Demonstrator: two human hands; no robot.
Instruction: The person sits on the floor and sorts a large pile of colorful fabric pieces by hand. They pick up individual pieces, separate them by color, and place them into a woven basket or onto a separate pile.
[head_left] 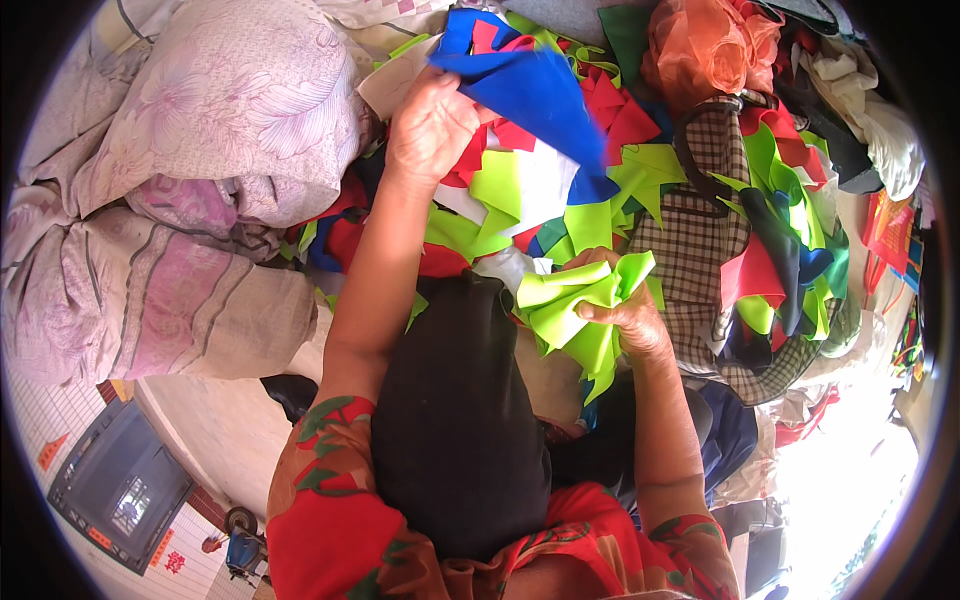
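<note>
My left hand (432,125) is raised at the far side of a heap of cloth scraps, its fingertips pinching the corner of a blue fabric piece (530,95). The blue piece hangs out to the right over the heap, its edge slightly smeared by motion. Closer to me, my right hand (632,318) grips a crumpled bunch of lime green fabric (575,310), thumb in front and the other fingers mostly hidden behind it. Under both hands lie scraps in red (612,110), white (535,180), lime green and blue.
Large patterned cloth bundles (230,110) stand to the left. On the right are a checked cloth bag (690,240) with more scraps on it and an orange plastic bag (715,50) beyond. My dark-covered knee (455,420) rises between my arms. A grey door (122,485) shows lower left.
</note>
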